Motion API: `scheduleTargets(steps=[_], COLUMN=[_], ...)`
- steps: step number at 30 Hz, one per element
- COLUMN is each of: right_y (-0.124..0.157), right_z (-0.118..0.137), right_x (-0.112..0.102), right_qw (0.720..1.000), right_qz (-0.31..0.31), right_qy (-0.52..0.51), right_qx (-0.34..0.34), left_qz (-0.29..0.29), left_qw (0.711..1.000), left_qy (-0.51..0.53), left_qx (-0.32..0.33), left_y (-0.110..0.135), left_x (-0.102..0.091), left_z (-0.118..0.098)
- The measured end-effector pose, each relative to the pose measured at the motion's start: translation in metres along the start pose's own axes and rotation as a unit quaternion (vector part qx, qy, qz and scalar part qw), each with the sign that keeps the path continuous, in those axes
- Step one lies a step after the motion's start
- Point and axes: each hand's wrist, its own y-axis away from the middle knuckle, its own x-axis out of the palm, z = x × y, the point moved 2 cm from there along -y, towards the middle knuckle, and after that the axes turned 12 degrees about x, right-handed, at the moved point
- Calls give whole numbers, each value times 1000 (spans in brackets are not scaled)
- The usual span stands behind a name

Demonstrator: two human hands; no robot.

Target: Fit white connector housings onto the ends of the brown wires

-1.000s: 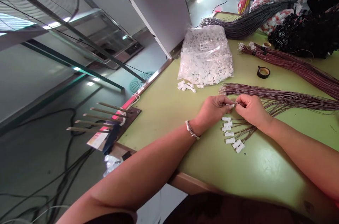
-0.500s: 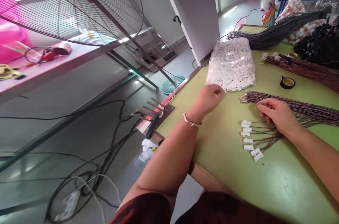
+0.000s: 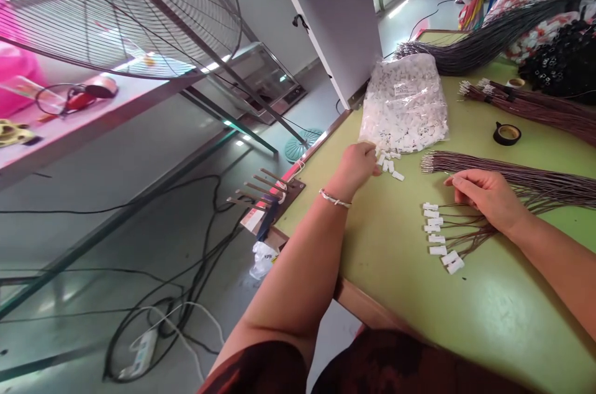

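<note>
My left hand [image 3: 357,165] is curled closed at the lower left corner of a clear plastic bag [image 3: 405,102] full of small white connectors. What its fingers hold, if anything, is hidden. Several loose white connectors [image 3: 386,164] lie just right of those fingers. My right hand [image 3: 482,192] pinches a thin brown wire, whose tip pokes out past the thumb. Under that hand, brown wires with white connectors [image 3: 436,239] on their ends lie in a rough column. Just beyond it rests a bundle of brown wires [image 3: 512,177] with bare metal ends.
Black tape [image 3: 506,133] lies right of the bag on the green table [image 3: 391,270]. Farther back are more brown wires [image 3: 531,108], black wires [image 3: 488,34] and a heap of black parts [image 3: 559,65]. A pronged metal rack [image 3: 267,195] sits at the left edge. A fan [image 3: 139,15] stands left.
My left hand has moved slightly left and down from the bag's lower edge, revealing loose white connectors. The right hand stays nearly in place, its wire tip now showing. The camera view has shifted slightly.
</note>
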Motion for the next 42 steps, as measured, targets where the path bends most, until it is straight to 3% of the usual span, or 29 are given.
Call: scheduleTargets(steps=[2,4,8,10,14,16,19,23,25,28,31,35,42], right_y=[-1,-1,-1,0,1,0,-2,-1,0,2,3,4,6], right_z=[-2,-3,1,3,3,3,3,4,5,5,6,7,7], right_x=[0,1,3,4,4,4,4,4,5,5,7,8,7], right_qw=[1000,998,998,999,999,999,999,998,997,996,996,994,992], right_qz=[-5,-10,-14,-22,-34,-38,-49,-66,-72,-78,-79,-85,-109], right_qy=[-24,-52,-54,-32,-18,-21,-19,0,9,15,26,42,44], right_qx=[16,29,21,13,11,11,15,-5,-19,-33,-42,-52,-53], left_qz=[-31,-24,131,154,139,122,83,116,134,125,121,135,144], left_qw=[998,992,950,937,931,939,958,949,930,878,826,805,838], left_qy=[-39,-53,-47,-60,-73,-55,50,236,331,462,541,567,522], left_qx=[29,113,278,308,329,316,271,176,90,-32,-102,-109,-64], left_y=[3,6,10,11,11,12,16,22,24,26,29,31,29], left_x=[-6,-9,0,7,18,20,20,28,36,46,51,53,52], left_z=[-5,-10,-17,-18,-21,-26,-35,-45,-47,-48,-51,-54,-50])
